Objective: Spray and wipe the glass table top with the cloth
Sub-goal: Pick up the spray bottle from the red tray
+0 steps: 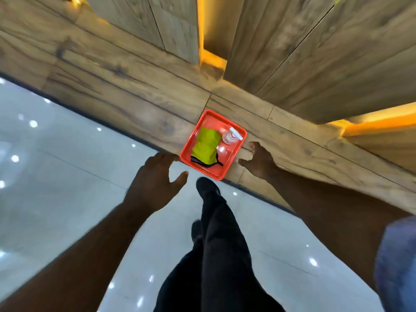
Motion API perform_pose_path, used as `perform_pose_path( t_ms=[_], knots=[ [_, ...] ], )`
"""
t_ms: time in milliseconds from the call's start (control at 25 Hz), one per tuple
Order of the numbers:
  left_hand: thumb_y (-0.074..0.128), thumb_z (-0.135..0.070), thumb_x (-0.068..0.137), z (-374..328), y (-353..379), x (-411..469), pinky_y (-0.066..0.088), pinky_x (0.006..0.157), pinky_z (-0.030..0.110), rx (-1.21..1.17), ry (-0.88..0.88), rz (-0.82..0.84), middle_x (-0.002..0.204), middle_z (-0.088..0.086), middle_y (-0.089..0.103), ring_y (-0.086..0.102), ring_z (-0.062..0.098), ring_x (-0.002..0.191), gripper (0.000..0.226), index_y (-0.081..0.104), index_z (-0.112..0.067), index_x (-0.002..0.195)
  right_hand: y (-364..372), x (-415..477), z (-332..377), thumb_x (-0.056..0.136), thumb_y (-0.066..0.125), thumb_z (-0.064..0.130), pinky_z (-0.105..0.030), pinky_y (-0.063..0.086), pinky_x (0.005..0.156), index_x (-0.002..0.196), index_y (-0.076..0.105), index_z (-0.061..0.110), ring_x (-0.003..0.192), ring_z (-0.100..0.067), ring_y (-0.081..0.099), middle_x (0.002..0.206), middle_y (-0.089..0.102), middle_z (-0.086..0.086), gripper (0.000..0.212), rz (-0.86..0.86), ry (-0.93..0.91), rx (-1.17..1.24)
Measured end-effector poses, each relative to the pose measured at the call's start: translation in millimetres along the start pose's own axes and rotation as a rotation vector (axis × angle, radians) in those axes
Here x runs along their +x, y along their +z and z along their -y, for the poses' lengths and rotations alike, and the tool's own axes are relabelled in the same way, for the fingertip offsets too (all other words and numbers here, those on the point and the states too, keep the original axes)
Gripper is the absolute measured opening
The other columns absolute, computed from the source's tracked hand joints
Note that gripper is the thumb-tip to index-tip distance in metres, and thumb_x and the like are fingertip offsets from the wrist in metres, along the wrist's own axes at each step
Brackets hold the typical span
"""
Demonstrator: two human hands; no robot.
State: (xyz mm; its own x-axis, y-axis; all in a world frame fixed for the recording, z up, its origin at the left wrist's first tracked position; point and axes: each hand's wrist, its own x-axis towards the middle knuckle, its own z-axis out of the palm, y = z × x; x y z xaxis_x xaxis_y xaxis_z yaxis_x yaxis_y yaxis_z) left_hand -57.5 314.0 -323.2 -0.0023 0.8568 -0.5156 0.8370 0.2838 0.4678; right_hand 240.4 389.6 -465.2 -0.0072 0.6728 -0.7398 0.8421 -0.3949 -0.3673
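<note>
Left hand [157,174] and right hand [258,159] are hovering, fingers spread, gripping nothing, flanking the red tray [227,159]. Risk: an uneven lift could be toppling the spray bottle [229,137] onto the cloth [207,146].

Blue sleeve [396,262] cut off at 4 o'clock — spray bottle [230,135] in the tray [226,155] blurred, details untellable.

A red tray [225,162] sits on the wood-grain strip [135,102] (near corner at the dark seam beside glossy white tiles [56,176]). It holds a yellow-green cloth [206,146] and a clear spray bottle [229,137].
</note>
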Motion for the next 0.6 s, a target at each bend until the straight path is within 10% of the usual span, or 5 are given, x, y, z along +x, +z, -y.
perform_pose_path(
  t_ms=[600],
  knots=[
    [0.070,-0.047,0.093,42,86,116,0.049,0.092,0.034,-0.145,-0.086,-0.019,0.133,0.001,0.066,0.062,0.021,0.117,0.049,0.065,-0.019,0.133,60,183,-14,0.097,0.068,0.003,-0.024,0.043,0.080,0.122,0.075,0.003,0.105,-0.038,0.070,0.115,0.073,-0.024,0.026,-0.146,-0.151,-0.074]
  ],
)
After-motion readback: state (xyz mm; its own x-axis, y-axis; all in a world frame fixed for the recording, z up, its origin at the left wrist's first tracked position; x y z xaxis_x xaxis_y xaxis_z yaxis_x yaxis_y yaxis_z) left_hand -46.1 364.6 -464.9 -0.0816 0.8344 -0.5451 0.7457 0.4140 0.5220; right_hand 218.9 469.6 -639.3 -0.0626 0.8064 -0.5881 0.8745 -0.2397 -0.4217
